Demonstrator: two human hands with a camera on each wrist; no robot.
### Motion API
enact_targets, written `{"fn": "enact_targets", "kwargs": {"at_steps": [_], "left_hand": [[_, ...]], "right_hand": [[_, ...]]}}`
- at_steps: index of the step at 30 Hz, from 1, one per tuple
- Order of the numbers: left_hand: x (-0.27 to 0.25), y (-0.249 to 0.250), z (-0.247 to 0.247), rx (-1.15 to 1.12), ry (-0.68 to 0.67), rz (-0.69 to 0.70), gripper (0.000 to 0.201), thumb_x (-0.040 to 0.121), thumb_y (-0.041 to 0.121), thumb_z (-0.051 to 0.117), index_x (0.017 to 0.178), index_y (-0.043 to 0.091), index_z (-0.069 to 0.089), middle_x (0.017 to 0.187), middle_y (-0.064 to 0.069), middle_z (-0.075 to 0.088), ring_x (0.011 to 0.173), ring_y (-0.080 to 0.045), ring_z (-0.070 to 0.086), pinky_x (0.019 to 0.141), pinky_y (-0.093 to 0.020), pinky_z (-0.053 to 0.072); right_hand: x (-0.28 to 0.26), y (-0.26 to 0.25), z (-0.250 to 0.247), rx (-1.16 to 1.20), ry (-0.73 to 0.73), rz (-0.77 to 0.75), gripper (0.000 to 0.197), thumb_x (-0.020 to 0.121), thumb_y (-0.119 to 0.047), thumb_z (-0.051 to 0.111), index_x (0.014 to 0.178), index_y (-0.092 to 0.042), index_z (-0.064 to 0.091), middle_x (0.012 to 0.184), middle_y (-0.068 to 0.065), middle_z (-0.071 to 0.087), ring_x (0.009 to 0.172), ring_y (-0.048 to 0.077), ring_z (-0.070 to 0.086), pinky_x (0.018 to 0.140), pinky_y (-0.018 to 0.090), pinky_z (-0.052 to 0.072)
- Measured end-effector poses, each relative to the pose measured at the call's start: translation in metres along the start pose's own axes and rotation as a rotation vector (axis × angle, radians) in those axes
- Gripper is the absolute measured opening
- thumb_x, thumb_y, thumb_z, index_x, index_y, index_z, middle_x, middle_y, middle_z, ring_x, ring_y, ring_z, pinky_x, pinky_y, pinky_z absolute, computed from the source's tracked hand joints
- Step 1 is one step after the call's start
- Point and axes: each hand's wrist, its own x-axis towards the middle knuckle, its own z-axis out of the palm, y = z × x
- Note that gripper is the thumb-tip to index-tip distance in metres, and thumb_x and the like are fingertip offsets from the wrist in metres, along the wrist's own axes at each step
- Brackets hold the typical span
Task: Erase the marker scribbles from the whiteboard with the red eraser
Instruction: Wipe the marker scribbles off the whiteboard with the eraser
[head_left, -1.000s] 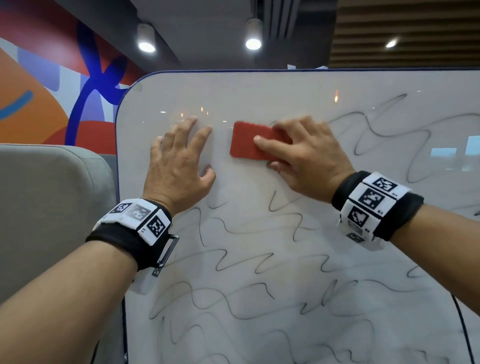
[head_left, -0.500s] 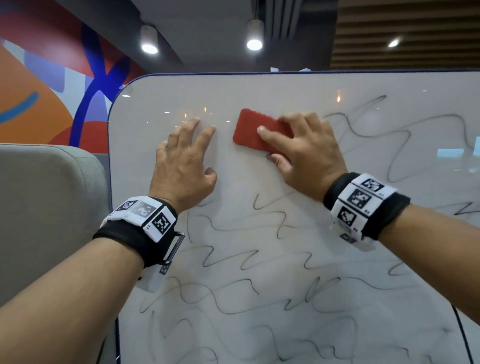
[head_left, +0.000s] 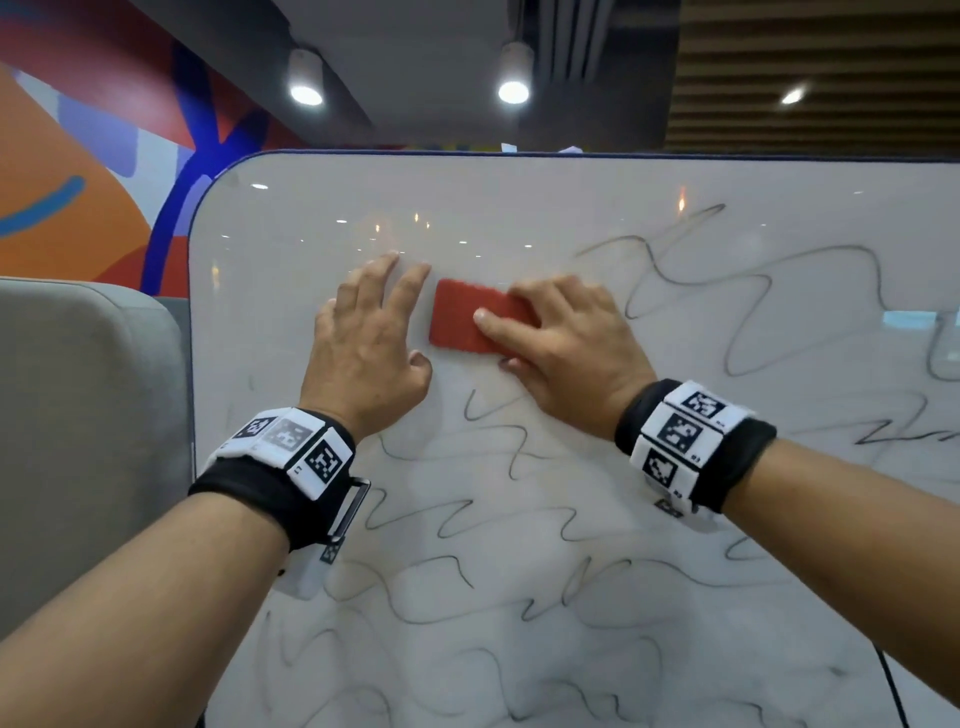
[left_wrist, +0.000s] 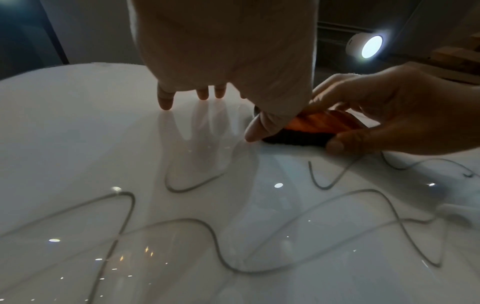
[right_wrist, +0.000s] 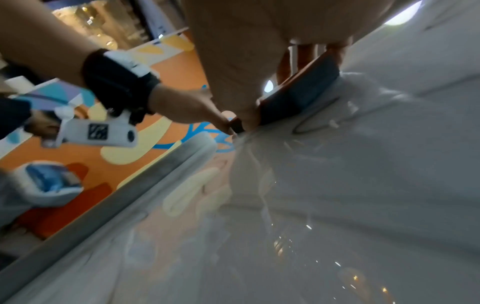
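The whiteboard (head_left: 519, 218) fills most of the head view, upright, with grey marker scribbles (head_left: 753, 291) over its right and lower parts. The red eraser (head_left: 462, 319) lies flat against the board's upper middle. My right hand (head_left: 561, 343) grips it from the right, index finger along its top, thumb under its lower edge. My left hand (head_left: 369, 338) rests flat on the board just left of the eraser, fingers straight. In the left wrist view the eraser (left_wrist: 311, 127) shows between right thumb and fingers. The right wrist view shows the eraser (right_wrist: 298, 98) edge-on against the board.
A grey padded panel (head_left: 83, 415) stands left of the board's rounded edge. Behind it is an orange, red and blue mural wall (head_left: 78, 171). Ceiling lamps (head_left: 513, 91) shine above the board's top edge. The board's upper left area (head_left: 291, 234) bears no marks.
The right hand has slid the eraser left, close to the left hand's fingers. The left hand stays flat on the board. The head view has shifted slightly.
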Motion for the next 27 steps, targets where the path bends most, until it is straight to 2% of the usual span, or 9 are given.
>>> {"fn": "enact_targets", "kwargs": {"at_steps": [2, 4, 9, 13, 16, 19, 22, 24, 27], "left_hand": [[0.000, 0.000, -0.001, 0.009, -0.014, 0.025, 0.087, 0.075, 0.023, 0.068, 0.151, 0.027, 0.026, 0.157, -0.004, 0.022, 0.141, -0.029, 0.022, 0.105, -0.054, 0.033], [-0.001, -0.001, -0.001, 0.016, -0.041, 0.055, 0.091, 0.075, 0.027, 0.070, 0.153, 0.029, 0.022, 0.159, -0.002, 0.020, 0.143, -0.027, 0.019, 0.108, -0.054, 0.031], [0.000, -0.006, 0.000, 0.016, -0.054, 0.118, 0.101, 0.075, 0.049, 0.073, 0.155, 0.032, 0.014, 0.160, -0.002, 0.016, 0.146, -0.027, 0.015, 0.116, -0.055, 0.022], [0.002, -0.005, 0.004, 0.016, -0.024, 0.186, 0.105, 0.070, 0.065, 0.070, 0.154, 0.030, 0.018, 0.159, -0.003, 0.021, 0.146, -0.028, 0.021, 0.113, -0.058, 0.026], [-0.001, -0.002, 0.008, 0.027, 0.006, 0.263, 0.099, 0.069, 0.064, 0.069, 0.152, 0.029, 0.026, 0.155, -0.005, 0.030, 0.141, -0.030, 0.030, 0.110, -0.060, 0.029], [-0.001, 0.009, 0.011, 0.028, 0.041, 0.369, 0.087, 0.075, 0.058, 0.068, 0.148, 0.025, 0.036, 0.145, -0.004, 0.043, 0.129, -0.030, 0.043, 0.105, -0.058, 0.035], [0.002, 0.018, 0.012, 0.038, 0.090, 0.457, 0.072, 0.081, 0.047, 0.069, 0.142, 0.018, 0.046, 0.129, -0.004, 0.053, 0.113, -0.027, 0.048, 0.094, -0.050, 0.042], [0.004, 0.023, 0.011, 0.029, 0.116, 0.421, 0.071, 0.081, 0.047, 0.066, 0.143, 0.019, 0.046, 0.124, -0.004, 0.054, 0.108, -0.027, 0.049, 0.090, -0.047, 0.042], [0.004, 0.027, 0.012, 0.017, 0.148, 0.342, 0.071, 0.081, 0.055, 0.053, 0.145, 0.025, 0.043, 0.116, -0.003, 0.052, 0.101, -0.027, 0.050, 0.087, -0.046, 0.044]], "right_hand": [[-0.006, -0.001, 0.000, 0.001, -0.053, -0.097, 0.054, 0.075, -0.032, 0.079, 0.127, -0.024, 0.064, 0.118, 0.014, 0.061, 0.100, 0.035, 0.054, 0.082, 0.044, 0.043], [0.003, 0.011, -0.007, -0.008, -0.069, -0.108, 0.055, 0.075, -0.032, 0.079, 0.127, -0.024, 0.064, 0.119, 0.014, 0.060, 0.100, 0.036, 0.056, 0.082, 0.045, 0.045], [0.017, 0.018, -0.015, -0.002, -0.013, 0.091, 0.053, 0.076, -0.026, 0.077, 0.127, -0.025, 0.063, 0.123, 0.013, 0.059, 0.105, 0.037, 0.054, 0.086, 0.047, 0.042], [-0.009, -0.004, -0.006, 0.008, -0.056, -0.040, 0.052, 0.076, -0.028, 0.078, 0.125, -0.024, 0.065, 0.119, 0.012, 0.061, 0.102, 0.035, 0.056, 0.083, 0.045, 0.042], [-0.006, 0.001, -0.012, 0.008, -0.107, -0.108, 0.053, 0.071, -0.030, 0.082, 0.122, -0.024, 0.067, 0.116, 0.011, 0.063, 0.099, 0.035, 0.058, 0.081, 0.044, 0.047], [0.001, 0.004, -0.017, 0.016, -0.150, -0.116, 0.057, 0.066, -0.031, 0.086, 0.119, -0.021, 0.066, 0.118, 0.010, 0.063, 0.101, 0.035, 0.059, 0.081, 0.044, 0.048], [-0.001, 0.011, -0.022, 0.027, -0.163, -0.058, 0.069, 0.070, -0.046, 0.082, 0.130, -0.020, 0.058, 0.128, 0.010, 0.058, 0.111, 0.033, 0.053, 0.091, 0.046, 0.043], [-0.008, 0.027, -0.033, -0.003, -0.148, 0.021, 0.082, 0.073, -0.063, 0.071, 0.139, -0.020, 0.048, 0.137, 0.011, 0.051, 0.123, 0.034, 0.047, 0.101, 0.046, 0.037], [-0.021, 0.064, -0.057, -0.079, -0.105, 0.183, 0.096, 0.074, -0.074, 0.059, 0.146, -0.014, 0.037, 0.147, 0.014, 0.041, 0.135, 0.035, 0.038, 0.113, 0.050, 0.031]]}}
